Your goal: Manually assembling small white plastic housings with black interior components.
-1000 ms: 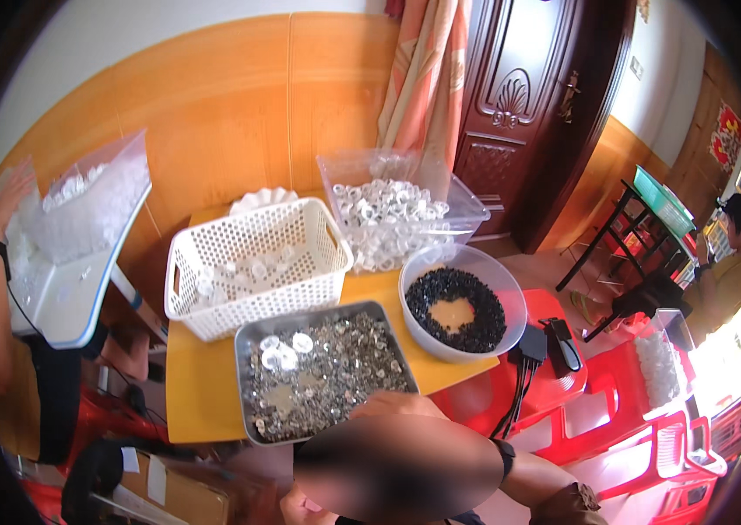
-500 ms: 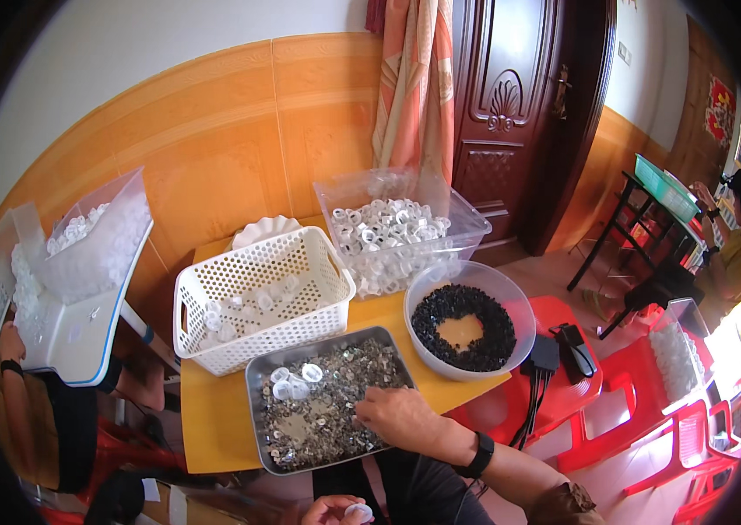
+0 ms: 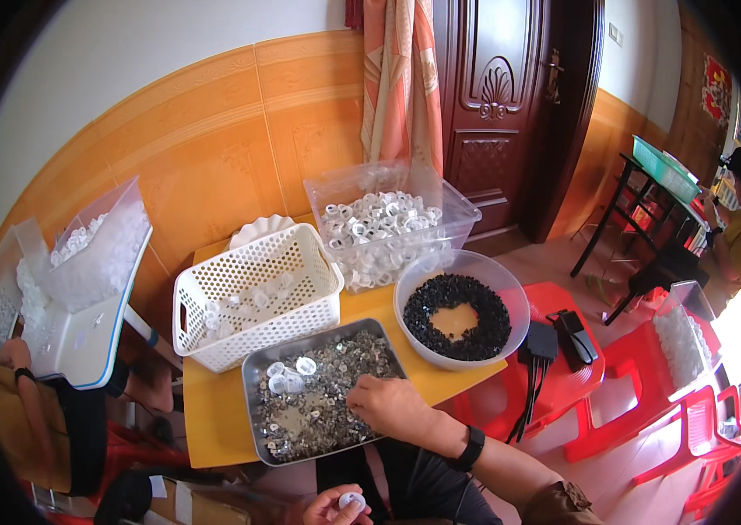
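Observation:
At the bottom edge my left hand [image 3: 328,508] holds a small round translucent white plastic piece [image 3: 352,500] between its fingers. My right hand [image 3: 390,408] reaches over a grey metal tray [image 3: 252,404]. Its fingers are pinched together down at the small shiny parts [image 3: 326,407] heaped there; whatever lies between the fingertips is hidden. In the tray's far left part lie several round white plastic pieces [image 3: 285,379], like the one in my left hand.
Behind the tray stand a white perforated basket [image 3: 256,319] and a clear bin [image 3: 388,229] of white rings. To the right are a clear bowl [image 3: 519,322] of black pieces and a red stool [image 3: 535,302] with black devices. Two other people sit at the far left and right.
The view has shifted slightly. My left hand has come up a little with the white piece, whose round face now shows more. My right hand stays low over the small parts.

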